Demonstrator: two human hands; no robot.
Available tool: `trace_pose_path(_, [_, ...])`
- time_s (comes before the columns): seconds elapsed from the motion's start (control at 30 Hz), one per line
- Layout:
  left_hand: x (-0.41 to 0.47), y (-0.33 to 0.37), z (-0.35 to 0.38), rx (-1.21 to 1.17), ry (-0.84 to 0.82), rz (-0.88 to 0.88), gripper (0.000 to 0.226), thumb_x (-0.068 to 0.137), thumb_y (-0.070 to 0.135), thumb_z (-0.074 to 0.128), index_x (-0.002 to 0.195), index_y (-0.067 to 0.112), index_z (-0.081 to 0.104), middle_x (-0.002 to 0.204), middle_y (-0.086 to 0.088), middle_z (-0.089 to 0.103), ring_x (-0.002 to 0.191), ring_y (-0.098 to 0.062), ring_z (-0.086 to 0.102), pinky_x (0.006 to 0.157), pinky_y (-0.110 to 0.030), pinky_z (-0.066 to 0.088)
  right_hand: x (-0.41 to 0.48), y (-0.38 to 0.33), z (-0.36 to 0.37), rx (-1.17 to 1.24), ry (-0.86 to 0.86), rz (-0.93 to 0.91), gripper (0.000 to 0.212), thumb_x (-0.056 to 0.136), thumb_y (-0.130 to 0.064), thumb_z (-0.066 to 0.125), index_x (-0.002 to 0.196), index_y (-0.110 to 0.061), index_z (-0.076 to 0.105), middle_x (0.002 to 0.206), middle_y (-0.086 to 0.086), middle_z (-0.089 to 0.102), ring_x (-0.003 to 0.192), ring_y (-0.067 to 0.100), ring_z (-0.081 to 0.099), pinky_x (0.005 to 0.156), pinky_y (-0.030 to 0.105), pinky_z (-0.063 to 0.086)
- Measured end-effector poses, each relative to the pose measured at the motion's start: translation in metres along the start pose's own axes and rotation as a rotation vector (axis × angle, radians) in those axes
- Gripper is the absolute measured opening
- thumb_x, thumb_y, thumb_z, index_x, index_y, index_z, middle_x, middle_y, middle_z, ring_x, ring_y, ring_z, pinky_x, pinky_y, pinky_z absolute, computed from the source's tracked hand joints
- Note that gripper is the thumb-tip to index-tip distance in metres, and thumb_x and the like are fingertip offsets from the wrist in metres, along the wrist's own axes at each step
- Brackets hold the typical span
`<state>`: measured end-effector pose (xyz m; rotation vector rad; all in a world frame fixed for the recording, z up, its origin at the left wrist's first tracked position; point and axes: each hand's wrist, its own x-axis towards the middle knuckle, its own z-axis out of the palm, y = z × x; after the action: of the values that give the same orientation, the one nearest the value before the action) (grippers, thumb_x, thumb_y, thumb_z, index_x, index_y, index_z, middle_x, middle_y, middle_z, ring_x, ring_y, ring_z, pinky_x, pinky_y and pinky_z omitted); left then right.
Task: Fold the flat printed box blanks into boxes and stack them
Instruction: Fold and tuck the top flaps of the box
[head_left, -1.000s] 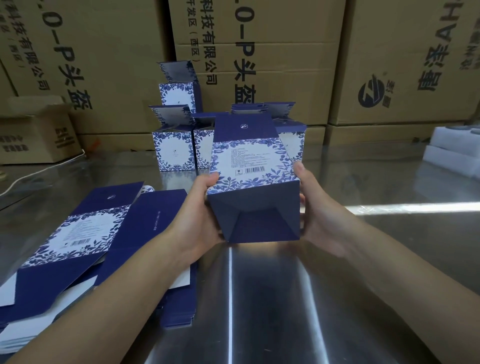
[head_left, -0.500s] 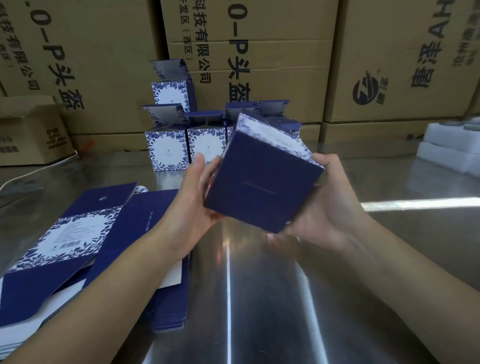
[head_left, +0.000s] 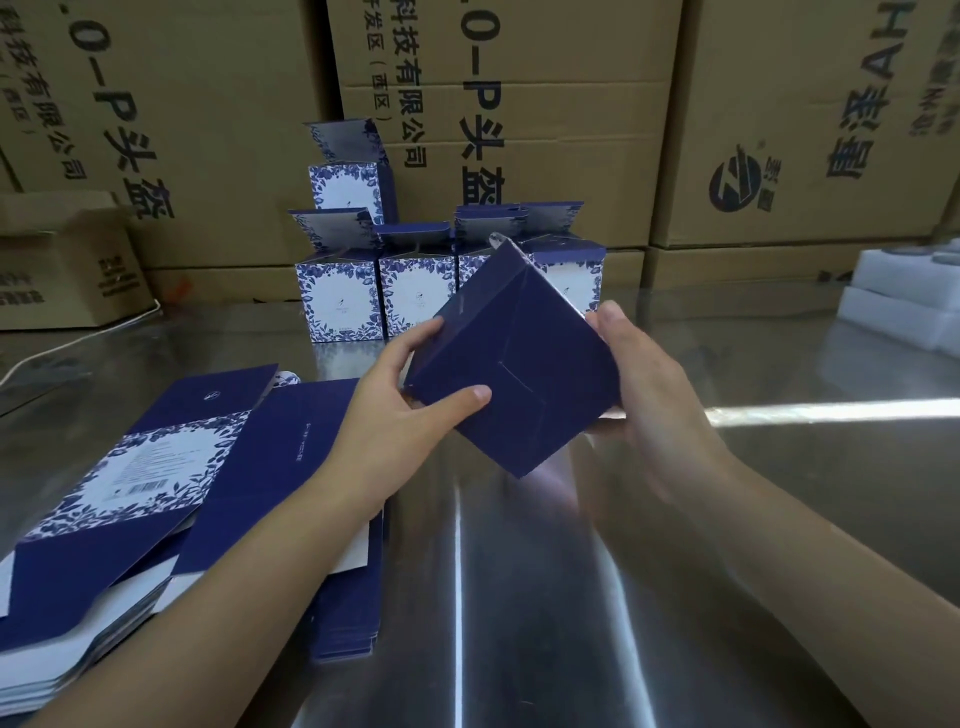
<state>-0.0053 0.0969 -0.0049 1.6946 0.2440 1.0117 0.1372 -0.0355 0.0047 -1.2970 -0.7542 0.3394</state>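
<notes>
I hold a folded navy box (head_left: 511, 364) tilted in the air above the steel table (head_left: 519, 597), its closed dark bottom turned toward me. My left hand (head_left: 410, 410) grips its left lower corner, thumb across the bottom face. My right hand (head_left: 644, 384) cups its right side, fingers behind the box. Behind it stand several finished blue-and-white floral boxes (head_left: 340, 296) with their lids up, one stacked on top (head_left: 345, 184). A pile of flat printed blanks (head_left: 130, 499) lies at the left.
Large brown cartons (head_left: 493, 119) wall off the back of the table. A smaller carton (head_left: 62, 260) sits at the far left with a white cable beside it. White foam blocks (head_left: 904, 306) lie at the right edge.
The box has been rotated in both hands, from printed face up with the bottom flaps toward me to a tilted pose showing plain navy faces. My left thumb now lies across its bottom.
</notes>
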Motion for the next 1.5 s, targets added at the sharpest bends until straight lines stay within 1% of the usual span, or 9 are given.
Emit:
trace_pose_path(0.17, [-0.001, 0.001, -0.003, 0.026, -0.048, 0.042, 0.064, 0.065, 0.031, 0.078, 0.122, 0.043, 0.051, 0.115, 0.019, 0.061, 0.096, 0.002, 0.064, 0.072, -0.01, 0.05, -0.005, -0.001, 0.001, -0.027, -0.052, -0.009, 0.036, 0.088, -0.052, 0.054, 0.102, -0.021, 0.065, 0.083, -0.011, 0.074, 0.072, 0.004, 0.07, 0.052, 0.018, 0.051])
trace_pose_path(0.3, [-0.004, -0.008, -0.002, 0.141, -0.137, 0.066, 0.08, 0.071, 0.022, 0.082, 0.134, 0.046, 0.039, 0.132, 0.013, 0.051, 0.11, 0.0, 0.058, 0.086, -0.015, 0.049, -0.003, 0.0, -0.004, -0.181, -0.086, -0.073, 0.038, 0.095, -0.051, 0.042, 0.111, -0.029, 0.067, 0.104, -0.01, 0.072, 0.099, 0.01, 0.067, 0.091, 0.035, 0.052])
trace_pose_path(0.4, [-0.005, -0.01, -0.002, 0.246, -0.098, 0.103, 0.08, 0.076, 0.017, 0.078, 0.136, 0.048, 0.036, 0.142, 0.01, 0.041, 0.123, -0.003, 0.049, 0.098, -0.023, 0.046, -0.001, 0.003, -0.006, -0.229, -0.128, -0.089, 0.038, 0.095, -0.055, 0.04, 0.117, -0.036, 0.065, 0.113, -0.019, 0.068, 0.107, -0.002, 0.061, 0.101, 0.032, 0.043])
trace_pose_path(0.5, [-0.005, -0.01, -0.002, 0.348, -0.073, 0.136, 0.075, 0.079, 0.02, 0.074, 0.133, 0.054, 0.036, 0.153, 0.008, 0.029, 0.131, -0.002, 0.04, 0.1, -0.018, 0.043, -0.003, 0.009, -0.004, -0.333, -0.168, -0.159, 0.044, 0.085, -0.059, 0.053, 0.124, -0.04, 0.057, 0.117, -0.023, 0.064, 0.11, -0.005, 0.057, 0.098, 0.024, 0.043])
trace_pose_path(0.6, [-0.006, -0.01, -0.001, 0.443, -0.073, 0.19, 0.074, 0.08, 0.023, 0.073, 0.13, 0.062, 0.033, 0.152, 0.018, 0.017, 0.124, 0.027, 0.021, 0.093, 0.002, 0.031, -0.005, 0.015, -0.003, -0.419, -0.157, -0.233, 0.04, 0.082, -0.049, 0.064, 0.12, -0.047, 0.053, 0.11, -0.032, 0.063, 0.102, -0.012, 0.058, 0.082, 0.009, 0.044])
trace_pose_path(0.7, [-0.007, -0.012, 0.0, 0.496, -0.079, 0.225, 0.074, 0.081, 0.022, 0.072, 0.129, 0.061, 0.032, 0.146, 0.021, 0.015, 0.115, 0.038, 0.009, 0.088, 0.009, 0.022, -0.005, 0.018, -0.004, -0.417, -0.135, -0.248, 0.033, 0.084, -0.044, 0.066, 0.113, -0.052, 0.053, 0.105, -0.037, 0.062, 0.097, -0.016, 0.057, 0.074, 0.003, 0.042])
trace_pose_path(0.93, [-0.009, -0.011, 0.003, 0.5, -0.125, 0.221, 0.077, 0.081, 0.02, 0.072, 0.132, 0.059, 0.029, 0.156, 0.013, 0.007, 0.115, 0.039, 0.009, 0.086, 0.009, 0.023, -0.005, 0.018, -0.002, -0.456, -0.111, -0.237, 0.032, 0.082, -0.051, 0.065, 0.098, -0.069, 0.044, 0.097, -0.049, 0.055, 0.092, -0.024, 0.052, 0.067, -0.006, 0.035])
trace_pose_path(1.2, [-0.007, -0.012, 0.0, 0.525, -0.165, 0.209, 0.077, 0.082, 0.022, 0.07, 0.132, 0.06, 0.024, 0.157, 0.016, 0.001, 0.114, 0.039, 0.007, 0.086, 0.008, 0.025, 0.0, 0.026, -0.005, -0.472, -0.07, -0.199, 0.034, 0.083, -0.049, 0.062, 0.115, -0.051, 0.052, 0.099, -0.036, 0.062, 0.094, -0.017, 0.056, 0.069, -0.002, 0.039])
trace_pose_path(1.5, [-0.008, -0.013, -0.001, 0.598, -0.185, 0.2, 0.079, 0.081, 0.03, 0.071, 0.13, 0.065, 0.02, 0.156, 0.022, -0.005, 0.124, 0.03, 0.001, 0.105, -0.017, 0.029, 0.0, 0.027, -0.006, -0.533, -0.104, -0.205, 0.026, 0.081, -0.05, 0.064, 0.099, -0.062, 0.049, 0.098, -0.047, 0.056, 0.092, -0.023, 0.052, 0.068, -0.004, 0.035])
